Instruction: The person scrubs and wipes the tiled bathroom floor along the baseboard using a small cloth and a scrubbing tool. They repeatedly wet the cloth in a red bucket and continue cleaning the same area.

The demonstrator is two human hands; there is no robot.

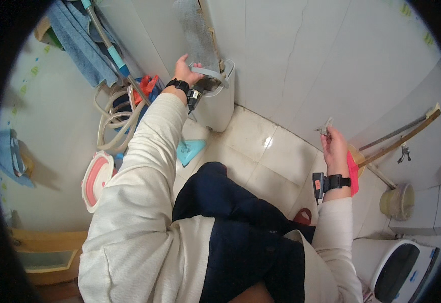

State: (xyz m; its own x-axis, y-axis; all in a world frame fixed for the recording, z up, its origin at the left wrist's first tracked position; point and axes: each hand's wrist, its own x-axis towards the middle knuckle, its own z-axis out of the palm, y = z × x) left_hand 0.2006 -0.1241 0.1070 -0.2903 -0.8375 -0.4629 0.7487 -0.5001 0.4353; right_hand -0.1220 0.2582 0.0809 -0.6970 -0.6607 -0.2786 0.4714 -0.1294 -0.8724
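Observation:
My left hand (191,73) is at the top of a white plastic bin (218,108), its fingers on the grey rim or handle. A grey cloth-like strip (201,38) stands up against the wall behind the bin's opening, and dark contents show inside. Over on the right, my right hand (334,146) pinches a small crumpled greyish scrap (324,127) between thumb and fingers, in front of the wall. Both wrists wear black straps with small devices.
A coiled pale hose (116,121), a mop pole (103,34), blue towels (80,45) and a pink-white folding basin (98,181) are at left. A turquoise triangular mop head (190,149) lies on the tiles. At right are a wooden stick (402,142), a bucket (396,202) and a white appliance (379,261).

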